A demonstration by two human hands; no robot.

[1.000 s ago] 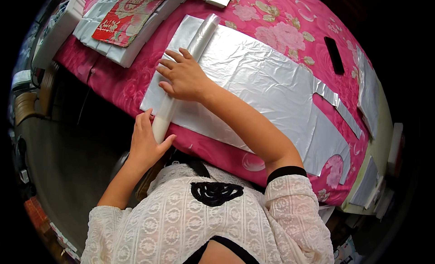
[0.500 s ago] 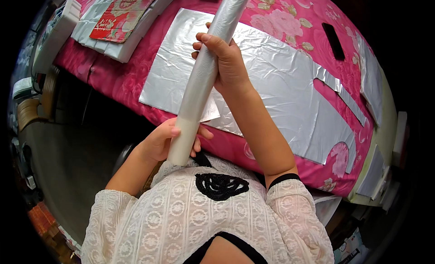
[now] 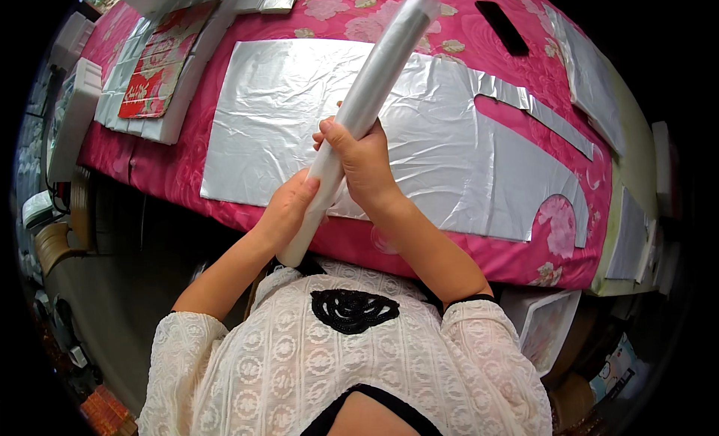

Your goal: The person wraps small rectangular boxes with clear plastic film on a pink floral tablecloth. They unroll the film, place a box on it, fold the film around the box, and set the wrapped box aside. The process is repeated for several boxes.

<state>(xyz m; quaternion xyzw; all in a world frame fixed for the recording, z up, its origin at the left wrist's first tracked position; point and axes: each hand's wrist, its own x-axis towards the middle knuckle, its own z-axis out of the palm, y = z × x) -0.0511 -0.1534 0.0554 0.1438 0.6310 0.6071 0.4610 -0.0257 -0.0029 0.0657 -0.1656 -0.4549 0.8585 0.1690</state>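
Note:
A long roll of translucent plastic film (image 3: 391,58) slants up from my waist, its upper end tipped away to the right. My right hand (image 3: 365,160) is wrapped round it about midway, thumb on top. Just below, my left hand (image 3: 288,205) grips the lower part, its fingers mostly hidden behind the roll. Beneath lies a flat, creased sheet of silvery plastic (image 3: 258,99) on the table. At its right end are a curved cut-out and narrow strap-like strips (image 3: 562,125).
A pink floral cloth (image 3: 326,249) covers the table. White packs with a red printed card (image 3: 161,61) are at the far left. A black phone-like slab (image 3: 502,28) lies at the far right, near another silvery sheet (image 3: 588,76). A white bin (image 3: 550,324) stands below the right edge.
My left hand has slid up the roll, closer to my right hand. The roll has come nearer to me, and its upper end now shows. The view has shifted.

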